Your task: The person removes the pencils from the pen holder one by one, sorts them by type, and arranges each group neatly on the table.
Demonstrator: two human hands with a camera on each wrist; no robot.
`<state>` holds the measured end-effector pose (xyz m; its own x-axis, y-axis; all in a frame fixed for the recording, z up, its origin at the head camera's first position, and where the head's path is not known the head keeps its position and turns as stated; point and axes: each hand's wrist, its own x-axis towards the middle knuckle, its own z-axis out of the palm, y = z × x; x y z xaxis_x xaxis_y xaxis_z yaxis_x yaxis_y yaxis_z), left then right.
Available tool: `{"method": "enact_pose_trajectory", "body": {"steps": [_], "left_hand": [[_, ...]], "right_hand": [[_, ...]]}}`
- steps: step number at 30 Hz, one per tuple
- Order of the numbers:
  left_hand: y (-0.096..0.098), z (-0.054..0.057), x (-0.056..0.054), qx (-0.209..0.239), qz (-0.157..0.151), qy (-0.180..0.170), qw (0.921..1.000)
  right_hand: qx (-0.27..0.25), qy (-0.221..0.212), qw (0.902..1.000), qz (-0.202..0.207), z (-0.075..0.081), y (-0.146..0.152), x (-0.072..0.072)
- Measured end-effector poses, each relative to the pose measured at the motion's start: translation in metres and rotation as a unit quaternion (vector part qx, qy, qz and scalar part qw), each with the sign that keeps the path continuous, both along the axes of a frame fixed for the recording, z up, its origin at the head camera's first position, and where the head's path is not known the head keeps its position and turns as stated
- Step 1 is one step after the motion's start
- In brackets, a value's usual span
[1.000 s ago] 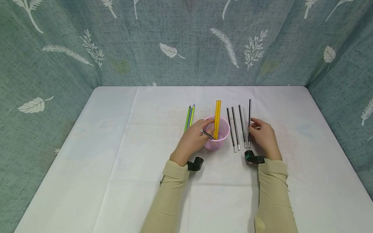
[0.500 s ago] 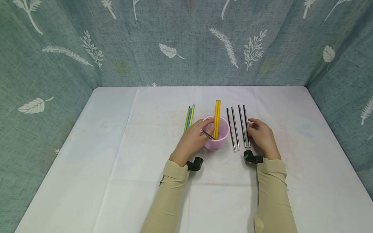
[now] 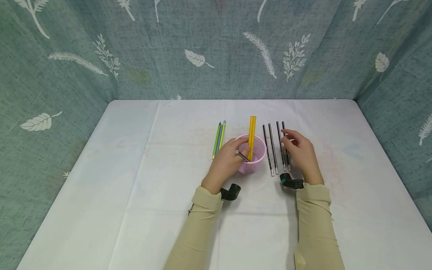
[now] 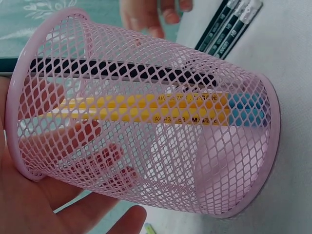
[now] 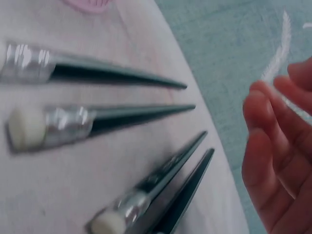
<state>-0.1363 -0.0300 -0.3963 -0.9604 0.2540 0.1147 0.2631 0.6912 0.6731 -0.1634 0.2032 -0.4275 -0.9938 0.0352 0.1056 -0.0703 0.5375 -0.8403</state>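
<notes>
My left hand (image 3: 222, 163) grips the pink mesh pencil cup (image 3: 248, 170), which stands upright. Two yellow pencils (image 3: 252, 129) with blue ends down and one dark pencil (image 3: 242, 155) are inside it; the dark one leans on the rim. In the left wrist view, some fingers show through the mesh (image 4: 234, 187). Several black pencils (image 3: 268, 150) with white erasers lie side by side right of the cup. My right hand (image 3: 301, 152) is over the rightmost ones, fingers loosely bent, holding nothing; in the right wrist view, those fingers (image 5: 261, 141) are apart from the pencils.
Left of the cup lie a few green and blue pencils (image 3: 216, 141). A white cloth covers the table (image 3: 162, 187). Blue-green leaf-patterned curtains (image 3: 222, 75) rise along the back and sides. Each wrist wears a small black camera (image 3: 231, 192).
My right hand slid the rightmost black pencil left beside the others, then let go and rose slightly forward and left. My left hand and cup shifted very slightly right.
</notes>
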Motion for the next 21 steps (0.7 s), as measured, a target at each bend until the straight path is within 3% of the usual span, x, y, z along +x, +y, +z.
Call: {"method": "enact_pose_trajectory", "body": {"steps": [4,5,6,11,13,21], "left_hand": [[0.000,0.000,0.000,0.000,0.003,-0.002,1.0000],[0.000,0.000,0.000,0.001,0.004,-0.002,1.0000],[0.001,0.000,0.000,0.003,0.005,-0.003,1.0000],[0.000,-0.001,0.000,0.011,0.004,-0.003,0.9999],[0.000,-0.001,0.000,0.012,0.002,-0.002,0.9999],[0.000,0.000,0.000,0.004,-0.002,0.002,1.0000]], "right_hand": [[-0.033,0.010,0.9988,0.036,-0.001,-0.006,-0.002],[-0.038,0.014,0.9981,0.046,-0.010,-0.004,-0.007],[-0.034,0.013,0.9980,0.051,-0.010,-0.007,-0.008],[-0.054,-0.010,0.9913,0.119,0.001,-0.018,-0.003],[-0.066,-0.035,0.9860,0.150,0.022,-0.027,0.007],[-0.091,-0.100,0.9563,0.259,0.026,-0.040,0.010]]}}
